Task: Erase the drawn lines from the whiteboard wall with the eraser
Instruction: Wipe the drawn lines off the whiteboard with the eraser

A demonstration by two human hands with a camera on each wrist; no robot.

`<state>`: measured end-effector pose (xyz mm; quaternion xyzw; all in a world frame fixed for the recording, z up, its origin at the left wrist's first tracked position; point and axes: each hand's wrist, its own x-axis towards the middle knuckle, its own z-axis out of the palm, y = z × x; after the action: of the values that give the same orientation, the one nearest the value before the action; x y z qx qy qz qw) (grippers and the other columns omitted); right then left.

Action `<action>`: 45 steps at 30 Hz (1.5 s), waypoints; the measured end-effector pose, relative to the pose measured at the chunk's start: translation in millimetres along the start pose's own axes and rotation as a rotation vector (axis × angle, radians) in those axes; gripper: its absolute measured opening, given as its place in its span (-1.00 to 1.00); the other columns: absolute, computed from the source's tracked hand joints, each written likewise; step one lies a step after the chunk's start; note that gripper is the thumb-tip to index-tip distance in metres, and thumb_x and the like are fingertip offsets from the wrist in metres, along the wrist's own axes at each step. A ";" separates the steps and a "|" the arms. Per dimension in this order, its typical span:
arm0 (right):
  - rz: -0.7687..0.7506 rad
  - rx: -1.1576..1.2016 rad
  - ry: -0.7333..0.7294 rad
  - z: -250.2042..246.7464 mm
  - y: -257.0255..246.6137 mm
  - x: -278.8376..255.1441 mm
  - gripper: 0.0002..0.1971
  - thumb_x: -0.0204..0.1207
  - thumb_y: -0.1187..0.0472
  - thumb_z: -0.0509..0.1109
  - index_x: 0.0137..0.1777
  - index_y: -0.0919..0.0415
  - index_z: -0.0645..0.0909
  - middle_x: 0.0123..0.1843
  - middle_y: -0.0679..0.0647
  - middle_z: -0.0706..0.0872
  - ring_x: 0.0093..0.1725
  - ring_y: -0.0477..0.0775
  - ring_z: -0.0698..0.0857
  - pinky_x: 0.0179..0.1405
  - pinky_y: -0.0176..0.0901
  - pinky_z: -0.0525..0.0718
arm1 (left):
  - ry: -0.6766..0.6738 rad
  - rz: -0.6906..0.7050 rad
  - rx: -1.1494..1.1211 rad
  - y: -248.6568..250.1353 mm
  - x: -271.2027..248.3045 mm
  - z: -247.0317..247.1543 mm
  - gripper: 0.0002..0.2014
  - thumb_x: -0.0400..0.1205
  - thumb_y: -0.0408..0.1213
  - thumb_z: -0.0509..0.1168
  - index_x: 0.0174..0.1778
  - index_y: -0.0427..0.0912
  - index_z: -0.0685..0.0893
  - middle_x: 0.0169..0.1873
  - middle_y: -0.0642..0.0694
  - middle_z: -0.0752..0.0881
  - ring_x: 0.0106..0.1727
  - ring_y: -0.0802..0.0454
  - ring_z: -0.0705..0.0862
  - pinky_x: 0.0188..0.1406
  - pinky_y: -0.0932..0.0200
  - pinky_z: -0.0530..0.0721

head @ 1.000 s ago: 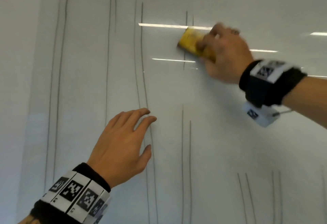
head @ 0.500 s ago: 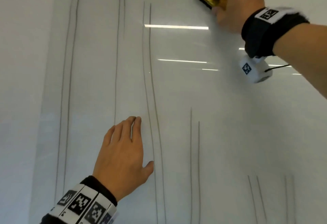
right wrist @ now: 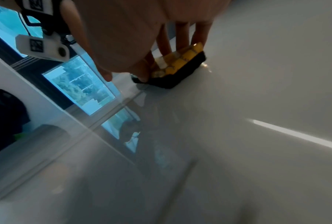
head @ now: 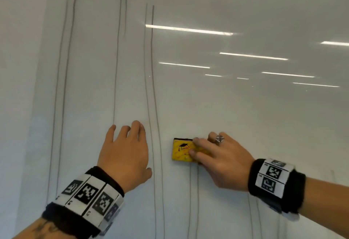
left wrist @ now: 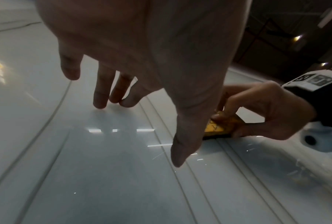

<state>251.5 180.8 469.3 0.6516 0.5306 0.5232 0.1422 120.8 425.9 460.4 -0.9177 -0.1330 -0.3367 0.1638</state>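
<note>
Head view, left to right. Whiteboard wall (head: pixel 245 125): glossy white surface filling the frame, with strip-light reflections in the upper right. Drawn lines (head: pixel 153 87): paired, near-vertical grey strokes; one pair runs down the far left of the frame, a second pair starts at upper centre-left, a third pair runs just right of the left hand, and shorter pairs show along the lower edge at centre and right. Left hand (head: pixel 124 153): lower centre-left, fingers straight and loosely spread, fingertips touching the board between the second and third pairs; it holds nothing. A black band with square printed markers wraps the wrist. Eraser (head: pixel 182 151): yellow block with a black graduation-cap print and a black felt underside, flat against the board at centre, just right of the third pair and at the top end of a lower pair. Right hand (head: pixel 224 160): lower centre-right, thumb and fingers pinching the eraser by its edges; a ring (head: pixel 219 139) sits on one finger.
</note>
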 end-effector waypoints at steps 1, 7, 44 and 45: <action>-0.022 -0.012 0.005 -2.6 8.2 2.0 -0.67 0.47 0.22 0.49 0.24 0.15 0.72 0.24 0.22 0.72 -0.17 0.29 0.61 -0.28 0.04 0.58 | -0.014 0.009 0.015 -1.5 0.6 -3.1 0.07 0.54 0.34 0.27 0.76 -0.26 -0.02 0.65 -0.11 0.08 0.61 -0.08 0.29 0.73 -0.28 0.01; 0.334 -0.021 0.346 -25.7 71.7 41.8 -0.72 0.52 0.19 0.40 0.19 0.22 0.75 0.21 0.29 0.70 -0.13 0.37 0.59 -0.19 0.20 0.65 | -0.016 0.020 0.086 -8.0 0.5 -0.9 0.01 0.60 0.24 0.27 0.78 -0.26 -0.05 0.65 -0.11 0.09 0.60 -0.06 0.30 0.71 -0.31 -0.04; -0.125 -0.171 0.033 -45.4 62.4 203.2 -0.69 0.51 0.13 0.40 0.25 0.14 0.65 0.21 0.28 0.63 -0.06 0.43 0.63 -0.14 0.24 0.69 | 0.026 0.115 -0.277 -26.0 -57.7 87.6 0.00 0.32 0.05 0.53 0.72 -0.10 0.37 0.64 -0.07 0.45 0.51 -0.03 0.58 0.43 -0.08 0.62; 0.028 -0.177 0.104 -59.7 83.3 226.0 -0.67 0.50 0.13 0.38 0.26 0.14 0.65 0.24 0.31 0.60 0.01 0.48 0.63 -0.06 0.30 0.70 | 0.027 0.116 -0.281 -26.1 -58.6 87.5 0.01 0.32 0.05 0.53 0.73 -0.11 0.36 0.65 -0.08 0.45 0.51 -0.03 0.58 0.43 -0.10 0.62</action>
<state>222.1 315.6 675.6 0.6159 0.4797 0.6030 0.1642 118.5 475.9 364.1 -0.9331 -0.0292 -0.3543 0.0548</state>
